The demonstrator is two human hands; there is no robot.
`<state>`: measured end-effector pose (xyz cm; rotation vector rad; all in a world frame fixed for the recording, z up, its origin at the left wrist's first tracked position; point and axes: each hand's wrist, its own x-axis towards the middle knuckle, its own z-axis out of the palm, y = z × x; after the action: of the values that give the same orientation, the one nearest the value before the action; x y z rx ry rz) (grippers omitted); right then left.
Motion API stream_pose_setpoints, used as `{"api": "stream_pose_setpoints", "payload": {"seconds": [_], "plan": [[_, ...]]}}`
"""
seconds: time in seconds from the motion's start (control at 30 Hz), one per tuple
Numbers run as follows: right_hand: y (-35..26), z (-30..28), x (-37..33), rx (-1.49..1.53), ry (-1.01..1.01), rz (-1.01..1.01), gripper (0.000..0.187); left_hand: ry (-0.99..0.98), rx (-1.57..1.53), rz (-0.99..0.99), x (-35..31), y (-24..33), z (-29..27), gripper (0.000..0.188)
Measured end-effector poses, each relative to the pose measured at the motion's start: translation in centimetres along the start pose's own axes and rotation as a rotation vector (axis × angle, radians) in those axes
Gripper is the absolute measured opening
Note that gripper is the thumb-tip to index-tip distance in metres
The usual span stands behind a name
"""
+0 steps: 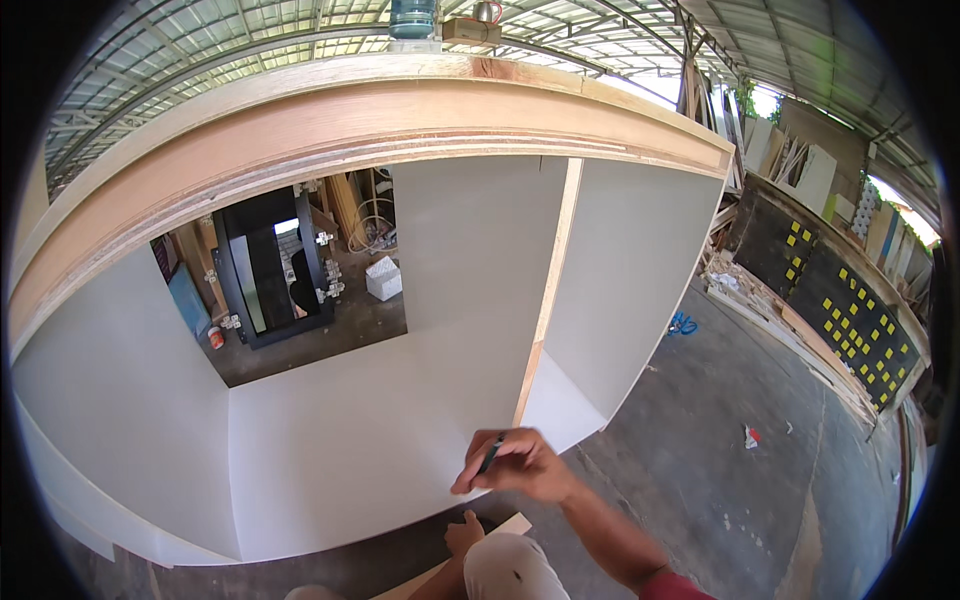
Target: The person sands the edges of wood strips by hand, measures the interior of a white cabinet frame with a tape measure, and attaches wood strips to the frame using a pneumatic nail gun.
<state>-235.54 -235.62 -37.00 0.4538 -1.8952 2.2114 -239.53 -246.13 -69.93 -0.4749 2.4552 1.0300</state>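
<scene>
My right hand [515, 466] is raised in front of the cabinet, its fingers closed on a short dark pencil [491, 452]. Just behind it, the pale wooden edge of an upright divider [555, 275] runs up to the cabinet's thick layered wood front rail [400, 125]. Lower down, beside my knee, my left hand [463, 534] is partly hidden by my leg. Its fingers are curled next to a small dark shape, and what they hold is unclear. A light wooden strip [515, 526] passes by that hand, beneath my leg.
White and grey panels form the large cabinet [320, 430]. Through its back opening show a dark framed panel with hinges [270, 265] and a white block [383, 278]. At right lie scrap boards [790, 330] and a black board with yellow squares [850, 320]. A bottle [412, 18] stands beyond the rail.
</scene>
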Motion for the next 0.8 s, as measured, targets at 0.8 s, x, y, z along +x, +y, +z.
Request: {"api": "stream_pose_setpoints", "payload": {"seconds": [0.8], "plan": [[-10.1, 0.9, 3.7, -0.872, 0.475, -0.056, 0.024, 0.082, -0.647, 1.610, -14.2, 24.6, -22.6, 0.045]]}}
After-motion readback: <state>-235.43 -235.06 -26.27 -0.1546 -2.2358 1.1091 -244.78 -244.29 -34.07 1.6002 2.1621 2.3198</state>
